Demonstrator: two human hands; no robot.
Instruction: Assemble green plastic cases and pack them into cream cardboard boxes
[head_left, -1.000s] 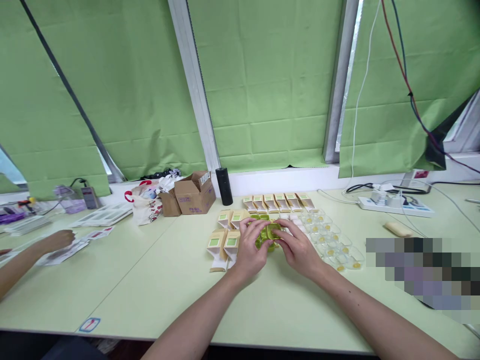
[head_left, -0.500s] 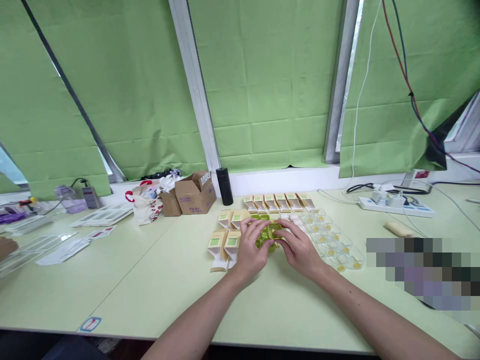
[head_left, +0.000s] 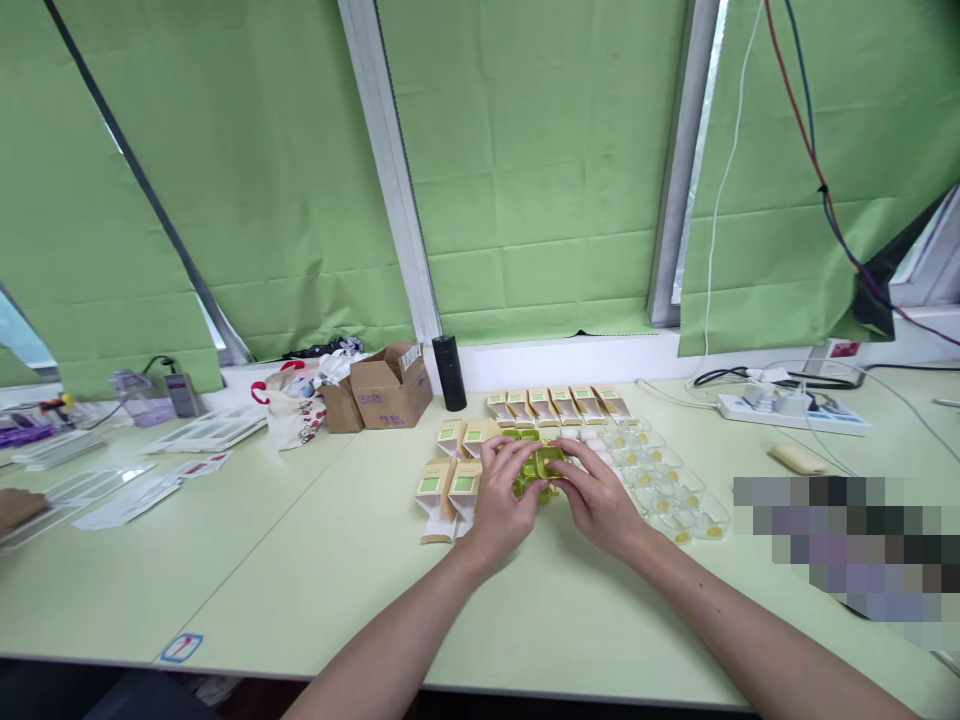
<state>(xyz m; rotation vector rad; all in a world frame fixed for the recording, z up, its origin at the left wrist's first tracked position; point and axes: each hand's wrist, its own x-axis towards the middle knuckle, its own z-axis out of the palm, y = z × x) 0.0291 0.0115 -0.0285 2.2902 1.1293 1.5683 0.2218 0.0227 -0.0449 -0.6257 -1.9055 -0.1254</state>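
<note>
Both hands meet over the middle of the table around a small green plastic box (head_left: 550, 461). My left hand (head_left: 511, 492) grips its left side between thumb and fingers. On the other side, my right hand (head_left: 600, 497) pinches the right edge. More green boxes (head_left: 520, 435) lie just behind and under the fingers, partly hidden. Several open cardboard boxes with green labels (head_left: 464, 484) stand left of my left hand. Rows of clear plastic cups with yellow spots (head_left: 664, 480) lie to the right, beside some small white pieces (head_left: 592, 438).
A row of cardboard boxes (head_left: 561, 403) stands farther back. Near the wall are a black bottle (head_left: 449, 373), a brown carton (head_left: 390, 390) and a cloth bag (head_left: 295, 415). A power strip (head_left: 795, 415) lies right. At the left edge, a co-worker's hand (head_left: 16, 510) rests by clear trays.
The co-worker's hand at the left edge has come farther into view, moving right and slightly down. My own hands and the green box look almost unchanged.
</note>
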